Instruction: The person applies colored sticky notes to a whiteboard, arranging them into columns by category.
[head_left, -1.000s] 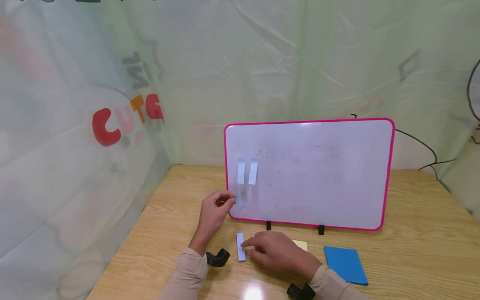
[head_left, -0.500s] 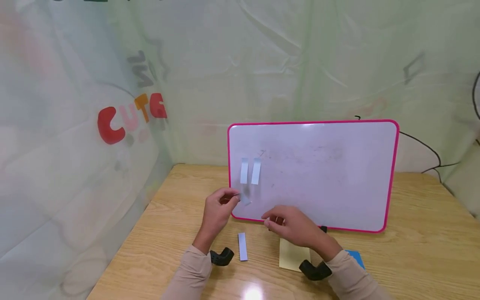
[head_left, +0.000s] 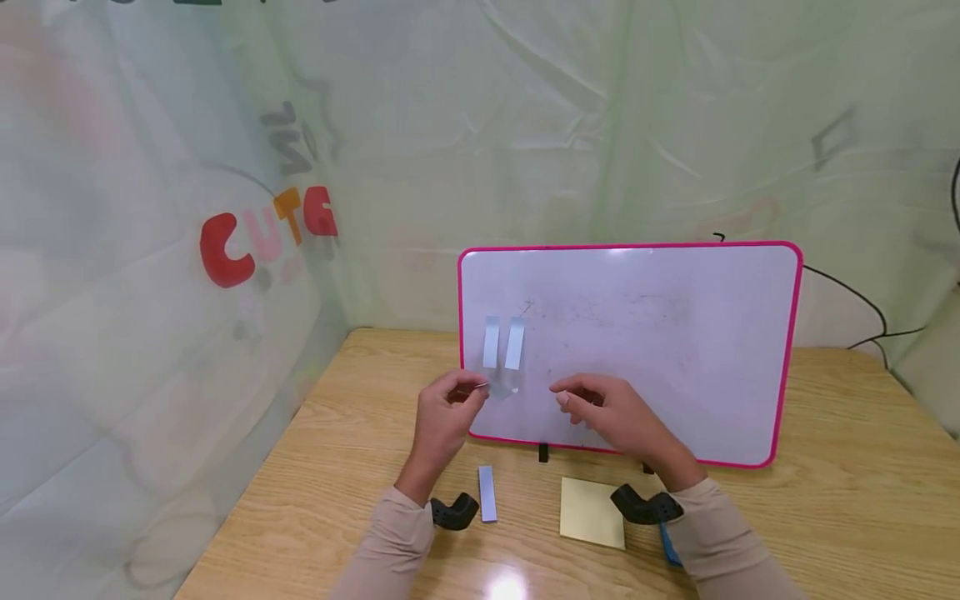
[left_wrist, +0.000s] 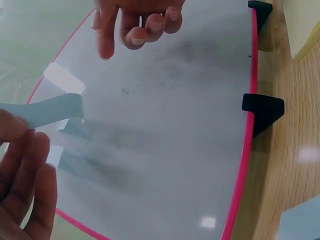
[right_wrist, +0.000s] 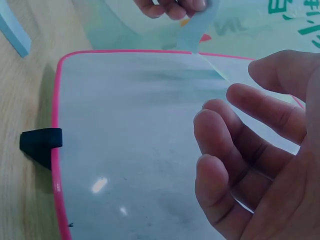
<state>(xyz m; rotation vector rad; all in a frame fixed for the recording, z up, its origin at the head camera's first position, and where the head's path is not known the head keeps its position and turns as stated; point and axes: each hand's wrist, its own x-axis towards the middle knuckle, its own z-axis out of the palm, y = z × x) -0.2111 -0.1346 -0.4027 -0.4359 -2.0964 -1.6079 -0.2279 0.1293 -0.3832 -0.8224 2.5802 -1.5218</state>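
Note:
My left hand (head_left: 442,421) pinches one end of a pale blue paper strip (left_wrist: 55,109), whose free end points toward the right in the head view. The strip is held in front of the lower left part of a pink-framed whiteboard (head_left: 645,350). Two similar strips hang on the board just above, a left one (head_left: 491,342) and a right one (head_left: 515,343). My right hand (head_left: 626,421) hovers before the board with fingers loosely bent; thumb and forefinger stand slightly apart with nothing between them. A narrow pad of blue strips (head_left: 487,493) lies on the table below the left hand.
On the wooden table (head_left: 360,433) lies a yellow sticky-note pad (head_left: 592,512) below the right wrist. A blue flat square (head_left: 670,547) is mostly hidden by the right sleeve. Black feet (head_left: 543,452) support the board. A printed sheet (head_left: 480,150) hangs behind.
My right hand has risen from the strip pad on the table to in front of the board, uncovering the yellow pad. The left hand, still pinching the strip, has shifted slightly right and up.

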